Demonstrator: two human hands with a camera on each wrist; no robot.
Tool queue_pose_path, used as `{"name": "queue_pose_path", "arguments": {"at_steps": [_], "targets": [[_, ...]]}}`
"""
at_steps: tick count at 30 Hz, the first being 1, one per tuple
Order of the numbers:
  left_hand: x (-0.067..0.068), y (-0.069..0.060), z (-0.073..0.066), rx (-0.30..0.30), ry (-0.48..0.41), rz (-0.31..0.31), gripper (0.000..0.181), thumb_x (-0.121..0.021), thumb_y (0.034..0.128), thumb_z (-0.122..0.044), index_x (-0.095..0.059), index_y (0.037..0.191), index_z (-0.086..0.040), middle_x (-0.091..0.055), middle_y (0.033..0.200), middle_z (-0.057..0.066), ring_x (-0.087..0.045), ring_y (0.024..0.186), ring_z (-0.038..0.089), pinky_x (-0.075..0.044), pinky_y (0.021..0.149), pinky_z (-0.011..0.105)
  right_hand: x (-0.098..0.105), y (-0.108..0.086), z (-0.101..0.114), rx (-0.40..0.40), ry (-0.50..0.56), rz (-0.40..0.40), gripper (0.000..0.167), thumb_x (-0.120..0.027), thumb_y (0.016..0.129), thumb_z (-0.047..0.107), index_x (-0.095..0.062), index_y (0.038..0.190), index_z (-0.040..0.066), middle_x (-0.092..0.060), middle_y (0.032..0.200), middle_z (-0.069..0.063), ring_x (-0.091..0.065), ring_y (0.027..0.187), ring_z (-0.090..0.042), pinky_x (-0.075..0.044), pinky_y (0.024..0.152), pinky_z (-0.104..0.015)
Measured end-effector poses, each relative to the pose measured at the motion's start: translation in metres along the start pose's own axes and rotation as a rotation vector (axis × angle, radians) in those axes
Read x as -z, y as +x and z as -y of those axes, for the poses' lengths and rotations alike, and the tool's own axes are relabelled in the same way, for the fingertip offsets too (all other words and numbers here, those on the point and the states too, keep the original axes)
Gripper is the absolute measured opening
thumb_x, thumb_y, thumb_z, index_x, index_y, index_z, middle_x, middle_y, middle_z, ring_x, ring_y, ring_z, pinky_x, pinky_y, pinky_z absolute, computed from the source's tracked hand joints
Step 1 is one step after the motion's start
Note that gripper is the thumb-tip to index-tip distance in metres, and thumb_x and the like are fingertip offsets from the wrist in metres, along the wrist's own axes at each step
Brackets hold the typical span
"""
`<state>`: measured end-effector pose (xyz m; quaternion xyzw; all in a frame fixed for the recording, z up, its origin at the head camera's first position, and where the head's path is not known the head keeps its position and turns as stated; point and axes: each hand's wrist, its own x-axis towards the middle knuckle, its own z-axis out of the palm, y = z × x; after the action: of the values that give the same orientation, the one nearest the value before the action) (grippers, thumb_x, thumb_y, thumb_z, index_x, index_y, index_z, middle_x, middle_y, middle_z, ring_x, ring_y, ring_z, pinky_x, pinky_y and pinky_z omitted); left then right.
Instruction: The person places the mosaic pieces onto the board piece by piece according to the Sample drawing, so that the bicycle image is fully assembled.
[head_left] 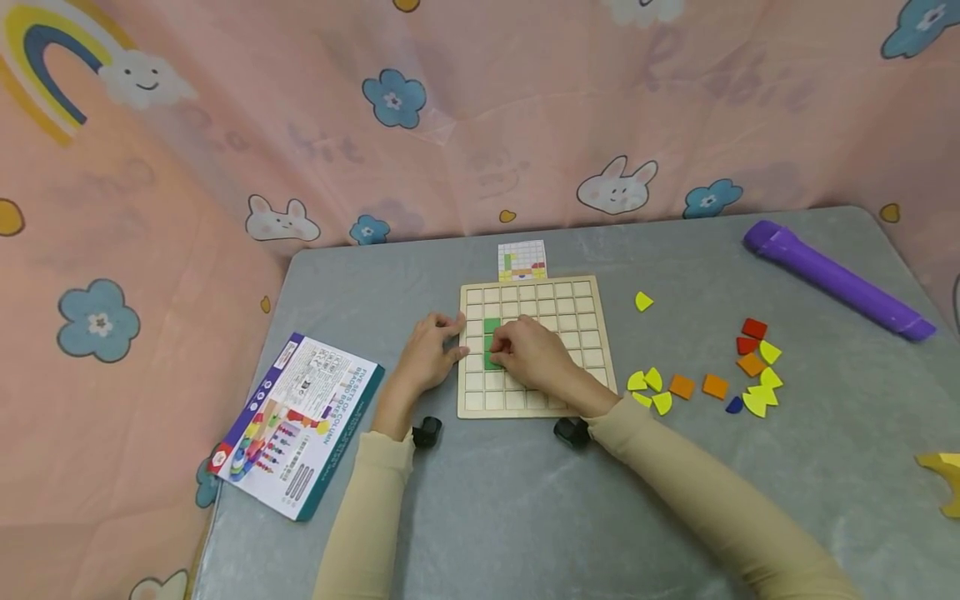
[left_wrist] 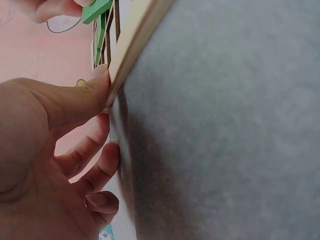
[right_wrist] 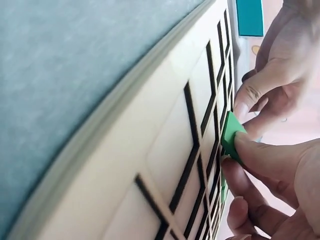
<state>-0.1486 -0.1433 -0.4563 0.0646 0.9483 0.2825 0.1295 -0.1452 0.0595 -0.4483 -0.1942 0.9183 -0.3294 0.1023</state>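
R hand (head_left: 528,346) is brought in over the board (head_left: 465,404) from lower right, forearm slanted, wrist above the near right corner, knuckles up. L hand (head_left: 427,350) is placed at the board's left edge, forearm nearly upright in head view; thumb & fingers are spread apart along that edge, loosely bent, w/ the rim touched by the thumb tip.

A green tile (right_wrist: 230,132) is pinched btwn R thumb & forefinger, thumb on one face, forefinger behind; other R fingers are curled below. The tile is held tilted at the board's L part, near the L thumb; whether the grid is touched can't be told. Another green tile is seen in the 2nd col. from left, just beyond the R fingertips.

A card (head_left: 522,260) is set at the board's far edge. Yellow pcs (head_left: 653,380), orange tiles (head_left: 682,386) & red tiles (head_left: 754,329) are scattered to the right; a box (head_left: 300,425) is laid to the left.
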Motion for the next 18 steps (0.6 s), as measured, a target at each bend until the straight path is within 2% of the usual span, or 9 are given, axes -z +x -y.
{"name": "queue_pose_path", "arguments": {"at_steps": [5,10,15,18], "targets": [[0.001,-0.001,-0.001,0.018,-0.004,0.005,0.061,-0.07,0.1038,-0.022,-0.047,0.159,-0.014,-0.05,0.15,0.019,-0.045,0.139,0.037,-0.041,0.114,0.053,-0.003,0.002,0.0,0.0,-0.022,-0.013,0.016,-0.084,0.092,0.013,-0.076,0.078,0.014,-0.065,0.084,-0.002,-0.055,0.084,-0.019,-0.045,0.068,-0.032],[0.002,-0.002,-0.003,0.018,0.009,0.009,0.06,-0.07,0.1038,-0.023,-0.048,0.159,-0.015,-0.05,0.15,0.018,-0.046,0.139,0.037,-0.041,0.114,0.052,-0.003,0.002,-0.001,0.003,-0.062,-0.016,0.018,-0.084,0.092,0.015,-0.075,0.077,0.015,-0.064,0.083,-0.001,-0.056,0.082,-0.018,-0.046,0.067,-0.032],[0.002,-0.001,-0.001,0.02,0.008,0.006,0.06,-0.07,0.1038,-0.023,-0.048,0.159,-0.014,-0.051,0.148,0.018,-0.047,0.136,0.036,-0.042,0.112,0.051,0.008,-0.002,-0.005,0.013,-0.084,-0.053,0.018,-0.082,0.093,0.014,-0.075,0.077,0.013,-0.066,0.083,-0.002,-0.058,0.081,-0.019,-0.048,0.068,-0.034],[0.001,-0.001,-0.002,0.021,0.005,0.007,0.06,-0.07,0.104,-0.023,-0.048,0.159,-0.014,-0.051,0.149,0.018,-0.046,0.136,0.036,-0.041,0.113,0.051,0.019,-0.005,-0.016,-0.027,-0.065,-0.084,0.017,-0.08,0.095,0.013,-0.075,0.078,0.012,-0.067,0.085,-0.003,-0.059,0.083,-0.021,-0.049,0.07,-0.037]]}}
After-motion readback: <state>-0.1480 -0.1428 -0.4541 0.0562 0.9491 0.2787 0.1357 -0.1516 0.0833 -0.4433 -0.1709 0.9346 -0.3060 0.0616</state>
